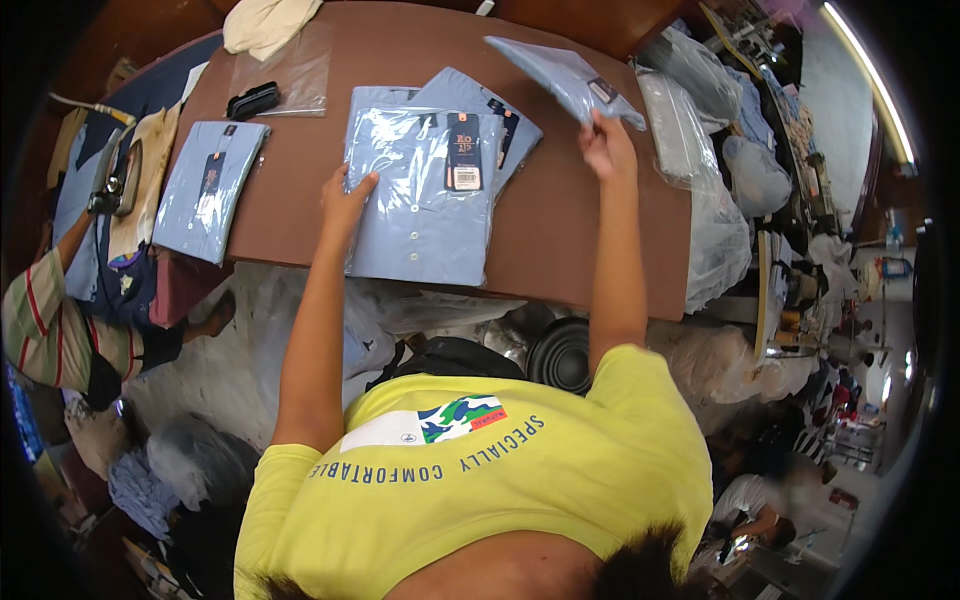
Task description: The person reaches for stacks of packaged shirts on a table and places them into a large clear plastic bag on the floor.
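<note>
A folded light blue shirt in a clear plastic bag (pixel 415 225), with a dark tag and white buttons, lies at the table's near edge. My left hand (pixel 349 203) is closed on its left edge, thumb on top. Under it and behind it lie more bagged blue shirts (pixel 455 88), fanned to the right. My right hand (pixel 606 150) pinches the near corner of another bagged blue shirt (pixel 555 75), held tilted above the right part of the table. A separate bagged shirt (pixel 208 195) with a dark tag lies at the left.
The brown table (pixel 560 240) carries a black object (pixel 253 100), an empty clear bag (pixel 300 75) and a cream cloth (pixel 268 25). Plastic-wrapped bundles (pixel 690 130) crowd its right edge. At far left a person in a striped shirt (pixel 70 320) holds an iron (pixel 120 180). A black round stool (pixel 560 355) stands below.
</note>
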